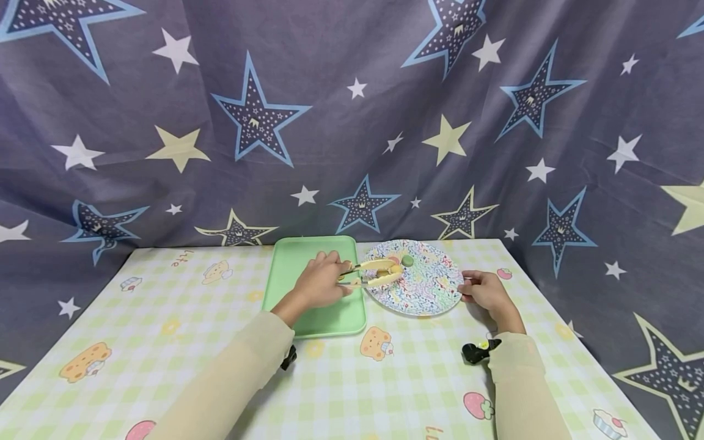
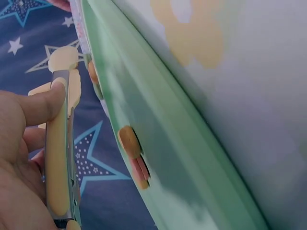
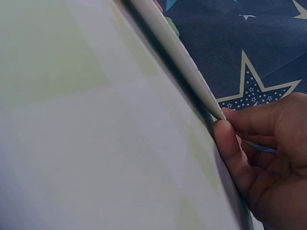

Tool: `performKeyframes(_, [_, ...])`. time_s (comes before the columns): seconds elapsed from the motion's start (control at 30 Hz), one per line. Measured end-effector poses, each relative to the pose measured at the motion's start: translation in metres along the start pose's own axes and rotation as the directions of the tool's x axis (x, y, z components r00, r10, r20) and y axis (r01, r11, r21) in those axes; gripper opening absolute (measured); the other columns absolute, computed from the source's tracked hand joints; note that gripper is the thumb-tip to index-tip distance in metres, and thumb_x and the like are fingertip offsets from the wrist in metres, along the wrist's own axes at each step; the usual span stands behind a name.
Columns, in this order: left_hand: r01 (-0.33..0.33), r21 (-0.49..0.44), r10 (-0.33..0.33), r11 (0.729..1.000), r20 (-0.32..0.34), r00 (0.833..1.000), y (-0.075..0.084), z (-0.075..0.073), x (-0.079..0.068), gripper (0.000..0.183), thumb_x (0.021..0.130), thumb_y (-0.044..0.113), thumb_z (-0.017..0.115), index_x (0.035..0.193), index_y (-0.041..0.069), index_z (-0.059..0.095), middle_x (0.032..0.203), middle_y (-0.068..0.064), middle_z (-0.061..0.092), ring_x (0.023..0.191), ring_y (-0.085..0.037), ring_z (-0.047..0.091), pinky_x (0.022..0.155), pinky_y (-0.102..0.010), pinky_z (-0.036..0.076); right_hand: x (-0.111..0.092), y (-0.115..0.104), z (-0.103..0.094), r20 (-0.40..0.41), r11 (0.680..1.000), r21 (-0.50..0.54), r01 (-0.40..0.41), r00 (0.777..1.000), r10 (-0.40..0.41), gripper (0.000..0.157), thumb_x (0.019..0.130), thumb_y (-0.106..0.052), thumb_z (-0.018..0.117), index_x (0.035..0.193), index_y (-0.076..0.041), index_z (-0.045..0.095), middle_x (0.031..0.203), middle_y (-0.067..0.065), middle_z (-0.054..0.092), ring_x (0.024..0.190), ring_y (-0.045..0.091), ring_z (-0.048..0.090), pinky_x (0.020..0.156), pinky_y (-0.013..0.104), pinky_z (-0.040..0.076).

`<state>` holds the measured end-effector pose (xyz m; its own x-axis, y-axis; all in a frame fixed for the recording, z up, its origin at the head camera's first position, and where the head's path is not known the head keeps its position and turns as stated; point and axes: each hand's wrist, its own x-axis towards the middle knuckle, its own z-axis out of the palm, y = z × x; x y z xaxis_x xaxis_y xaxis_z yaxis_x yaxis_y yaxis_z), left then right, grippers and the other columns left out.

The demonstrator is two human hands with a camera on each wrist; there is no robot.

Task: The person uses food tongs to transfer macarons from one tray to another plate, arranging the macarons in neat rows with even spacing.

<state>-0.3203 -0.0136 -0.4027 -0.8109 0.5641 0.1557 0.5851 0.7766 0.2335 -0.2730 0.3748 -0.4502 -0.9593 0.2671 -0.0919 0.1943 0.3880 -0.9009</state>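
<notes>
Tongs (image 1: 376, 265) led the action in the head view! The left hand (image 1: 321, 280) gripped their handles above the green tray (image 1: 283, 290), while the cream tips reached out over the speckled plate (image 1: 434, 290). Those tips stood apart around a yellow piece (image 1: 395, 269), a green piece (image 1: 407, 261) just beyond; whether they clasped the yellow one, I couldn't tell. Across the plate, the right hand (image 1: 486, 290) had the rim, probably to stop it sliding.

Over to the left wrist: fingers clamped round the tongs, thumb laid on a handle, a hold that seemed made for controlling the squeeze. A brown piece (image 2: 129, 142) and a pink strip (image 2: 138, 168) lay on the tray, which sat beside the plate, likely to keep reaches short.

Right wrist now: thumb and forefinger pinched the plate's edge, other fingers curled behind. Edge only, presumably leaving the top free for the tongs!
</notes>
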Motion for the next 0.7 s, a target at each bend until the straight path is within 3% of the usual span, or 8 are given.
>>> performKeyframes(0.33, [-0.006, 0.079, 0.006, 0.997, 0.0, 1.0, 0.012, 0.006, 0.007, 0.064, 0.093, 0.039, 0.073, 0.148, 0.01, 0.056, 0.114, -0.002, 0.051, 0.094, -0.021, 0.035, 0.084, -0.036, 0.033, 0.001, 0.0, 0.0, 0.004, 1.0, 0.015, 0.001, 1.0, -0.001, 0.05, 0.096, 0.006, 0.063, 0.144, 0.011, 0.049, 0.099, 0.012, 0.058, 0.074, 0.011, 0.06, 0.065, 0.023, 0.056])
performKeyframes(0.7, [-0.019, 0.129, 0.017, 0.991, 0.012, 1.0, 0.013, 0.007, 0.01, 0.064, 0.095, 0.04, 0.071, 0.149, 0.01, 0.055, 0.118, -0.003, 0.051, 0.094, -0.021, 0.034, 0.085, -0.035, 0.031, 0.0, -0.001, -0.001, 0.01, 1.0, 0.016, -0.006, 1.0, 0.006, 0.051, 0.096, 0.006, 0.063, 0.144, 0.012, 0.048, 0.098, 0.012, 0.058, 0.075, 0.012, 0.06, 0.066, 0.023, 0.056])
